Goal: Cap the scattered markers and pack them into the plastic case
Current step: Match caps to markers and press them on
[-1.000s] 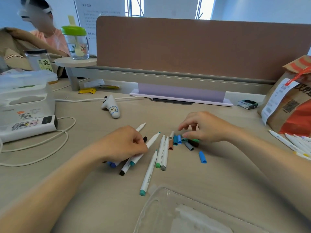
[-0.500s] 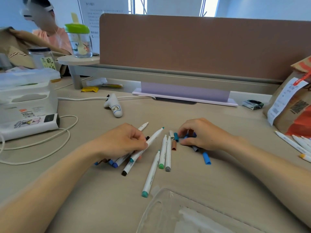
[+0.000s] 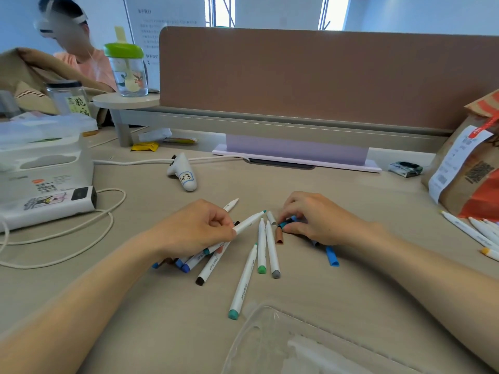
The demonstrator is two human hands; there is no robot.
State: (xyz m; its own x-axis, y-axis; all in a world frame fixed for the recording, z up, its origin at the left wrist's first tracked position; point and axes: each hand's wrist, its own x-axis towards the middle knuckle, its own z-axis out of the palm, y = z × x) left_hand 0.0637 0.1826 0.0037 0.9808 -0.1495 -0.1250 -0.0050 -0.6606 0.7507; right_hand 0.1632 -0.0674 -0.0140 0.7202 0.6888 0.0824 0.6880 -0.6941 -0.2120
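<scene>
Pinching left hand [image 3: 194, 228]: slim white uncapped marker [image 3: 249, 220] is gripped.
Right hand [image 3: 316, 220]: stubby teal cap [image 3: 285, 224] is pinched, 3 o'clock.
Plastic case [image 3: 270, 333]: clear, glossy, 6 o'clock.

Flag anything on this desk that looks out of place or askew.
Nothing is spilled or broken, but uncapped markers lie fanned at odd angles between the left hand and right hand, and loose caps sit apart from them: a brown cap and a blue cap.
</scene>
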